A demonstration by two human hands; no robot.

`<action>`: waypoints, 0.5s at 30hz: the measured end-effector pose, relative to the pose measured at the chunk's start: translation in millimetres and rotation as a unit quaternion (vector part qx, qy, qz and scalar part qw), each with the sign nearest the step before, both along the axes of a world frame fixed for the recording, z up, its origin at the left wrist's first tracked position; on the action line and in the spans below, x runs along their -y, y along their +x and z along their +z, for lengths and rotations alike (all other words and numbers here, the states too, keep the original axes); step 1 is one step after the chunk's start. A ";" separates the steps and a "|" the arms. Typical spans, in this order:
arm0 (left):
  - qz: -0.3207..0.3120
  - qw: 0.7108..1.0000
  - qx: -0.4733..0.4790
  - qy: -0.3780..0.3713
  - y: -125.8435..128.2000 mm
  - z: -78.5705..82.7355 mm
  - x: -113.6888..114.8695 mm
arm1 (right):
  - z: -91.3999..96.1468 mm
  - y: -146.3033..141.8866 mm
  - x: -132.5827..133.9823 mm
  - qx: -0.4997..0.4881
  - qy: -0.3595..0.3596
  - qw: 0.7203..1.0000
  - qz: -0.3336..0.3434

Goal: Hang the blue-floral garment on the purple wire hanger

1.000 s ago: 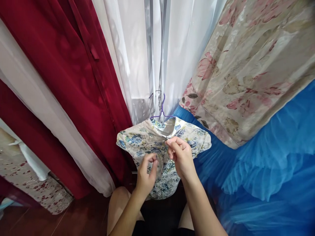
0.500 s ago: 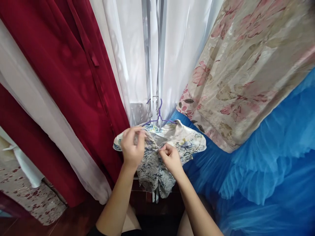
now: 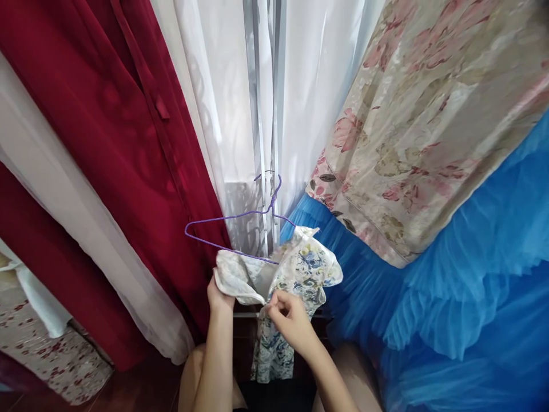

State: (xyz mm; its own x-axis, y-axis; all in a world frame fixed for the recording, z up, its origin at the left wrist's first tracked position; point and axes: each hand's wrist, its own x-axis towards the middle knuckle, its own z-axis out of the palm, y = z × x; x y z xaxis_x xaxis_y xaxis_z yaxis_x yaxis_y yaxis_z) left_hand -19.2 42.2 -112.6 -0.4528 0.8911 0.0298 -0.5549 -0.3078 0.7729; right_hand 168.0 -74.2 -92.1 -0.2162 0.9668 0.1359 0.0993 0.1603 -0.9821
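A small blue-and-cream floral garment (image 3: 300, 272) hangs half off a purple wire hanger (image 3: 223, 220), whose left arm is bare. The hanger's hook sits on a metal rail upright (image 3: 262, 114). My left hand (image 3: 219, 297) grips the garment's left shoulder, pulled down and turned inside out. My right hand (image 3: 288, 313) pinches the fabric at the garment's front opening. The right shoulder of the garment still covers the hanger's right end.
A dark red dress (image 3: 107, 131) hangs at left beside sheer white fabric (image 3: 214, 103). A beige floral dress (image 3: 429, 114) and a blue tulle skirt (image 3: 450, 286) hang at right. A red-flowered cloth (image 3: 47, 360) lies low left above a wooden floor (image 3: 141, 389).
My left hand has pulled the garment's left shoulder off the hanger and down, baring the hanger's left arm. My right hand has dropped lower with the fabric.
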 end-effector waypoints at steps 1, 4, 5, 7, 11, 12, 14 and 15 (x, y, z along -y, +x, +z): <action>-0.009 1.000 0.006 -0.004 6.6 -6.9 10.6 | -7.6 5.9 -0.6 -0.007 -0.009 1.000 -0.023; -0.042 0.998 0.043 -0.007 26.3 -13.3 41.4 | -20.3 25.5 -2.2 0.039 -0.014 0.995 -0.090; -0.058 0.997 0.045 -0.002 33.5 -9.5 51.2 | -19.9 30.7 -2.1 0.062 -0.003 0.993 -0.096; -0.098 0.995 -0.006 0.026 49.2 6.8 69.7 | -13.6 36.4 -0.3 0.089 0.041 0.992 -0.075; -0.229 0.899 -0.345 0.140 76.6 54.2 96.8 | -0.1 32.6 9.2 0.037 0.089 0.995 -0.016; -0.251 0.858 -0.419 0.159 80.5 63.6 100.2 | 0.6 31.4 12.6 0.014 0.063 0.998 -0.018; -0.278 0.808 -0.489 0.174 83.5 74.6 103.0 | -0.2 33.1 20.3 -0.039 -0.008 0.999 -0.030; -0.298 0.801 -0.489 0.175 83.2 75.7 103.3 | -0.6 36.8 24.3 -0.070 -0.041 0.996 -0.039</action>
